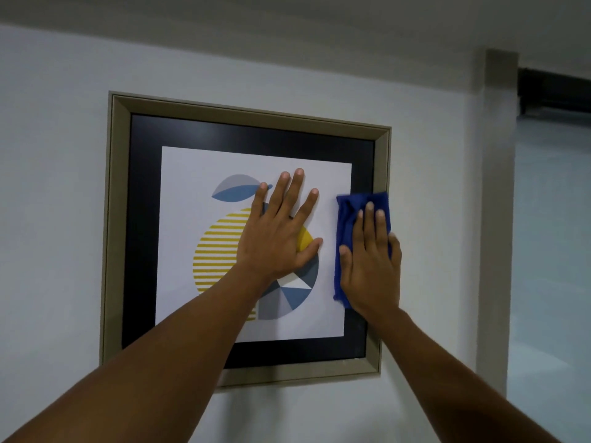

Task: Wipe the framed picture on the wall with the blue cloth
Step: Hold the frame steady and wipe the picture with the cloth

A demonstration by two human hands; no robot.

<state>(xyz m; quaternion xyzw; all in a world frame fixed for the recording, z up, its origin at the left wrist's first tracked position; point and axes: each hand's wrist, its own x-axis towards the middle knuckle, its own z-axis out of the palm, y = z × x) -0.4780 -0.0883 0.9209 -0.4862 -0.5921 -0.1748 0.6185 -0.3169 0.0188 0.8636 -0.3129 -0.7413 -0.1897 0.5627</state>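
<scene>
The framed picture [119,219] hangs on a pale wall, with a beige frame, a black mat and a print of yellow, blue and grey shapes. My left hand [278,231] lies flat on the glass over the middle of the print, fingers spread, holding nothing. My right hand [371,266] presses the folded blue cloth [347,212] flat against the right side of the picture, over the edge of the print and the black mat. The cloth shows above and to the left of the hand; the rest is hidden under the palm.
A grey pillar [495,203] stands out from the wall right of the frame. Beyond it is a dark opening [556,94] and a bluish wall. Bare wall surrounds the frame on the left, top and bottom.
</scene>
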